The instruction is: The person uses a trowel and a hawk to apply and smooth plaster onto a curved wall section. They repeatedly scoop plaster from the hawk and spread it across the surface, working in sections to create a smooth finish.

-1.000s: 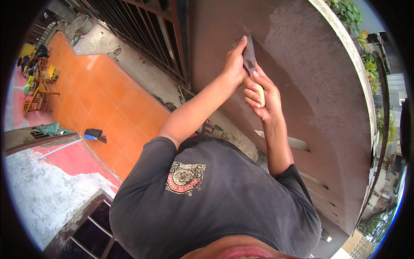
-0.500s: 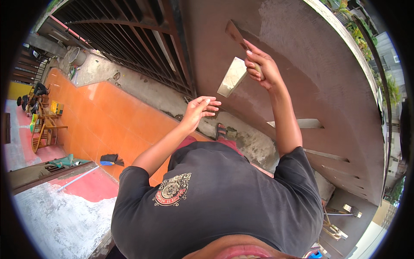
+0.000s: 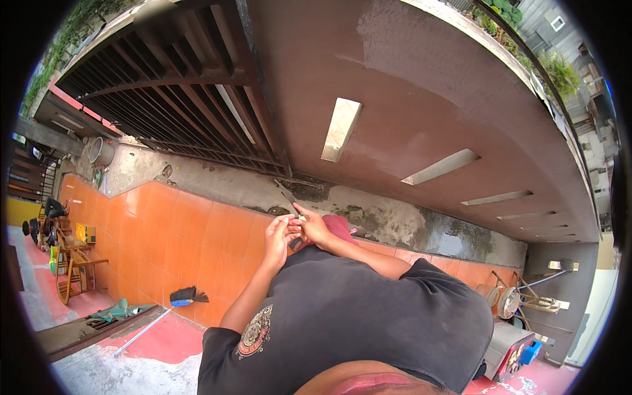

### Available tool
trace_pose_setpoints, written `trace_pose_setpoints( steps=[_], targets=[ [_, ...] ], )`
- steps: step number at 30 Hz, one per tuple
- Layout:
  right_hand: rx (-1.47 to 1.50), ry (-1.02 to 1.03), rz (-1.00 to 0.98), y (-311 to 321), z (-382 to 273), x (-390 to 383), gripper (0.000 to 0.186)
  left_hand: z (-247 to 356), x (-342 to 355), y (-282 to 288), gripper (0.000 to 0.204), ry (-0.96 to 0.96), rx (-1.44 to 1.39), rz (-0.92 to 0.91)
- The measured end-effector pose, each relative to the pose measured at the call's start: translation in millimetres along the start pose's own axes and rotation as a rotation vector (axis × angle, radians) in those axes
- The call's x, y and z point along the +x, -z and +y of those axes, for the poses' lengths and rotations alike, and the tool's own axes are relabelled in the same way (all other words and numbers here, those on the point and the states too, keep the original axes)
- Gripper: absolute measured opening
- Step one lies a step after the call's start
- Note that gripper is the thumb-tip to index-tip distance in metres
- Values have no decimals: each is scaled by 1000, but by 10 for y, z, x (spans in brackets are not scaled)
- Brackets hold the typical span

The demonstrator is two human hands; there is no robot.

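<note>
In front of my body my two hands meet, above the edge between the orange tiles and the concrete strip. My right hand (image 3: 315,228) is closed around the handle of a putty knife (image 3: 288,193), whose flat blade points away and to the left. My left hand (image 3: 279,236) is beside it, fingers bent and pressed together close to the handle end. Whether those fingers hold anything is too small to make out. A brown plastered wall (image 3: 421,99) with slot openings rises beyond my hands, a rougher, lighter patch along its upper part.
A dark metal gate (image 3: 178,92) stands at the far left of the wall. On the orange tiled floor (image 3: 164,230) lies a broom (image 3: 187,297). Wooden chairs (image 3: 72,270) are at the left. A wheelbarrow (image 3: 507,299) and a grey box (image 3: 507,345) stand at the right.
My right hand has come down from the wall with the putty knife to meet my left hand, which moved lower. The view has shifted, showing more ground and wall to the right.
</note>
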State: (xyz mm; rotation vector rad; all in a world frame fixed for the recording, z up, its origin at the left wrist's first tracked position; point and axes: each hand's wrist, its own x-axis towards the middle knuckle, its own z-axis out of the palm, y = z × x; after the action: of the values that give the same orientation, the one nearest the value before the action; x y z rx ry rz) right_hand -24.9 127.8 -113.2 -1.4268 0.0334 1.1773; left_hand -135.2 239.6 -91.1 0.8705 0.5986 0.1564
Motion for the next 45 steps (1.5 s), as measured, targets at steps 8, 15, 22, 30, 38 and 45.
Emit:
trace_pose_setpoints(
  steps=[8,15,22,30,38,45],
  targets=[
    [-490,1071,204,173,-719,-73,67,-443,575,93,40,385,-394,299],
    [-535,986,483,359,-259,-363,79,-743,367,-898,76,559,-508,-295],
    [-446,736,845,1329,-65,-713,52,-699,-60,-1412,95,706,1,-624],
    [-593,664,757,1306,-368,-902,41,-662,303,-1555,95,757,174,-1094],
    [-452,517,766,608,-271,-38,38,-50,770,-617,78,841,354,-1101],
    [-373,499,316,330,-703,856,27,725,1281,-210,58,691,308,-985]
  ],
)
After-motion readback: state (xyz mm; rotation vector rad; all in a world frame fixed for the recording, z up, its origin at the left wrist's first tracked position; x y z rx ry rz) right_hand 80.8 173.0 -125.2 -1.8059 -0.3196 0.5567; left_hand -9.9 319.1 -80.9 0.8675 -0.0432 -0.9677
